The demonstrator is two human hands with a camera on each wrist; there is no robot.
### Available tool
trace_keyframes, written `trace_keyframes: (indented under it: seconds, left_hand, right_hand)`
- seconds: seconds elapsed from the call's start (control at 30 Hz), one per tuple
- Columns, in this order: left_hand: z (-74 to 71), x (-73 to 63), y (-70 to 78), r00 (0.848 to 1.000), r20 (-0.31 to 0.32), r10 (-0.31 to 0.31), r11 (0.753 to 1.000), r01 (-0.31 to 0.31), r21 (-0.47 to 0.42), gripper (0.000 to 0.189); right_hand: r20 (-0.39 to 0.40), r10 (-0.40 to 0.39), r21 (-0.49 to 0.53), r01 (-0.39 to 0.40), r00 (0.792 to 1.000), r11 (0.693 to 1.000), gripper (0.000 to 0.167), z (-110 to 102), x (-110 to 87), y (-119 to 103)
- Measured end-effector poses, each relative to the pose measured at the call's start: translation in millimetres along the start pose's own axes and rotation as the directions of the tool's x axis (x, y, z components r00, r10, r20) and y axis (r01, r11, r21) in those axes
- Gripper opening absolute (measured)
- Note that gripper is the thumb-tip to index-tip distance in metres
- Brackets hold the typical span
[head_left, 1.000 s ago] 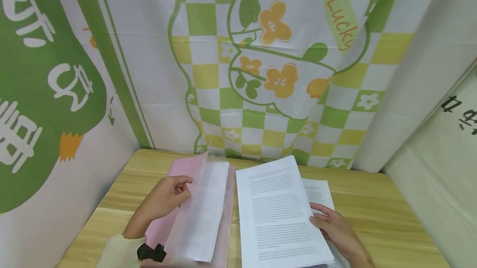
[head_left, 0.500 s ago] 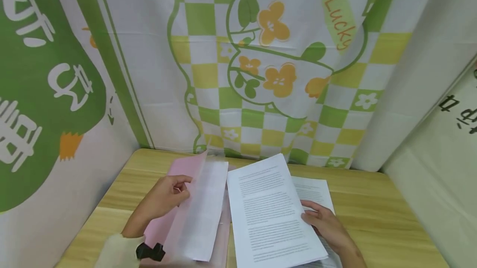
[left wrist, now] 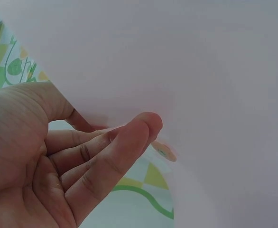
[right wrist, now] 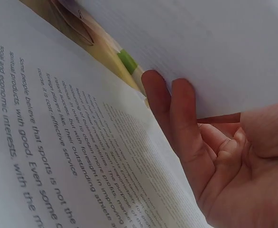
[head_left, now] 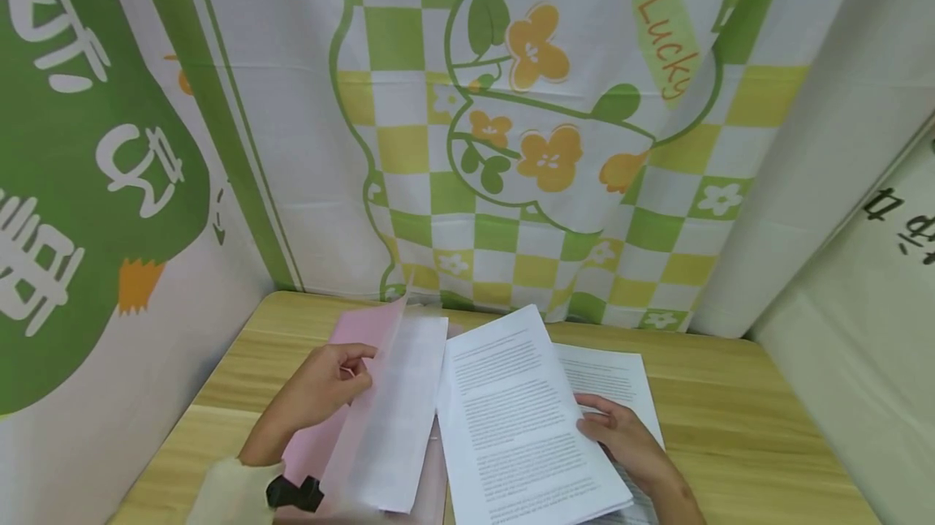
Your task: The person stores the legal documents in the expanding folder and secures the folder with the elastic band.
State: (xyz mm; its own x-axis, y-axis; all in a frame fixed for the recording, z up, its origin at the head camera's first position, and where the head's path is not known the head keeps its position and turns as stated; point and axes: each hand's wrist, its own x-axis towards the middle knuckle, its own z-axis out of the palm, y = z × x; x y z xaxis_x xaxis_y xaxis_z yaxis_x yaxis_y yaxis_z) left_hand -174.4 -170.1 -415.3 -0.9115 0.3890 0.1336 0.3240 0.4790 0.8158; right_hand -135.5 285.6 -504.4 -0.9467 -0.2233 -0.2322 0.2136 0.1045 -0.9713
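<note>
A pink translucent folder [head_left: 321, 444] lies at the left of the table, its cover raised. My left hand [head_left: 321, 395] pinches the cover's edge between thumb and fingers; the left wrist view shows that cover sheet [left wrist: 224, 95] close up. Inside the folder rest white papers [head_left: 405, 419]. My right hand [head_left: 628, 440] grips the right edge of a printed paper stack [head_left: 511, 419], tilted and held above the table, its left edge overlapping the folder's papers. In the right wrist view the right hand [right wrist: 219, 147] has its thumb hidden behind the held sheets [right wrist: 215, 52], fingers beneath.
Another printed sheet [head_left: 613, 371] lies on the wooden table [head_left: 745, 411] under the right hand; its text [right wrist: 82, 123] shows in the right wrist view. A patterned curtain [head_left: 497, 265] hangs right behind the table, with white side walls [head_left: 862, 363] at both ends.
My right hand has carried the printed stack leftward, from beside the folder to over the edge of its papers, baring more of the sheet below. The left hand holds the cover in the same place.
</note>
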Motion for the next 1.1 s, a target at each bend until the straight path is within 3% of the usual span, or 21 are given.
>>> trace_keyframes:
  seconds: [0.43, 0.77, 1.1]
  left_hand:
    - [-2.4, -0.8, 1.4, 1.0, 0.006, 0.002, 1.0, -0.002, 0.0, 0.042]
    - [-1.6, -0.7, 0.4, 1.0, 0.008, -0.001, 1.0, 0.001, -0.002, 0.042]
    - [-0.8, -1.8, 2.4, 1.0, 0.007, -0.001, 1.0, 0.001, -0.008, 0.042]
  right_hand:
    - [-0.027, 0.001, -0.038, -0.002, 1.0, 0.999, 0.059, 18, 8.7, 2]
    - [-0.138, 0.009, -0.097, -0.023, 0.99, 0.995, 0.054, 30, 16.0, 4]
    - [-0.235, 0.044, -0.073, -0.063, 0.971, 0.995, 0.048, 32, 24.1, 4]
